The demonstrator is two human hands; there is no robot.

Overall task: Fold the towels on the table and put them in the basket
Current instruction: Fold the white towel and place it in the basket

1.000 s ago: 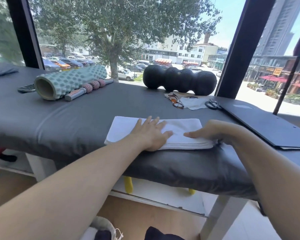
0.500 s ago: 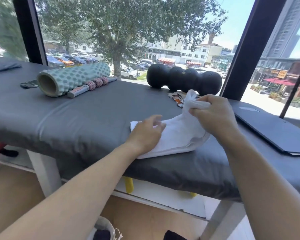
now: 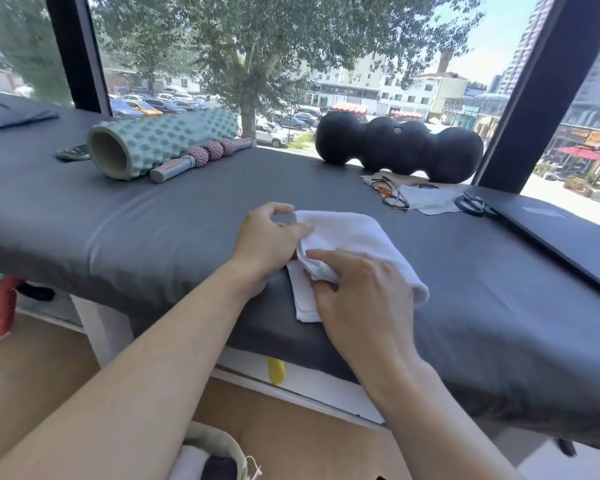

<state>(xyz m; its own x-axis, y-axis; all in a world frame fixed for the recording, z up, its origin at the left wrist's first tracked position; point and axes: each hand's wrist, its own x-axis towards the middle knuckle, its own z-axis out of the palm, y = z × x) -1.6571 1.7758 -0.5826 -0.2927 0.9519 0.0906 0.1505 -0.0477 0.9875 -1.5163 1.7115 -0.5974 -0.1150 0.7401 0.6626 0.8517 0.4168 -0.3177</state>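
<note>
While white towel (image 3: 354, 237) lies half-folded | left hand (image 3: 267, 237) fingers pinch its edge | right hand (image 3: 364, 292) fingers grip its fold

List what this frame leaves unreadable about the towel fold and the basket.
- Towel: layer count under the right hand hidden, head view.
- Left hand: fingertips at the towel edge; grip unclear.
- Basket: cut off by the bottom edge and the left forearm; contents unclear.
</note>
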